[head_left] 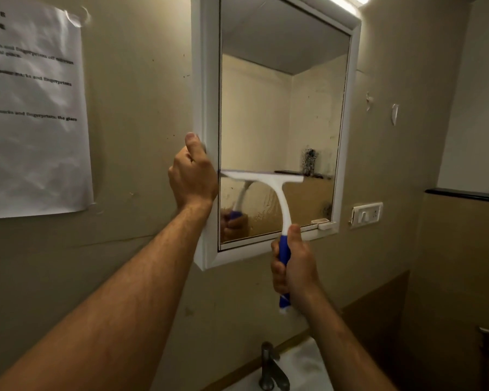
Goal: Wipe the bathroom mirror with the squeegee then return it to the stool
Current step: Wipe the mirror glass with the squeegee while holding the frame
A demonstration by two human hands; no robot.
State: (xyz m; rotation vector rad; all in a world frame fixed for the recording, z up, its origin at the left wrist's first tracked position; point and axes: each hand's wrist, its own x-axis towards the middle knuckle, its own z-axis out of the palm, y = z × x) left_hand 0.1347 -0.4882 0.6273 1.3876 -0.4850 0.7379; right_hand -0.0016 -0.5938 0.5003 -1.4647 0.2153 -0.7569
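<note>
The white-framed bathroom mirror [277,94] hangs on the beige wall ahead. My left hand [192,176] grips the left edge of its frame, thumb up. My right hand [294,263] is closed around the blue handle of the squeegee [268,182]. The squeegee's white blade lies flat against the glass, level, about two thirds of the way down. Below the blade the glass looks wet and streaked; above it the glass looks clearer. The stool is out of view.
A printed paper sheet [31,108] is taped to the wall at left. A switch plate [366,214] sits right of the mirror. Below are a metal tap [270,368] and a white basin [302,371]. A light bar [347,1] glows above the mirror.
</note>
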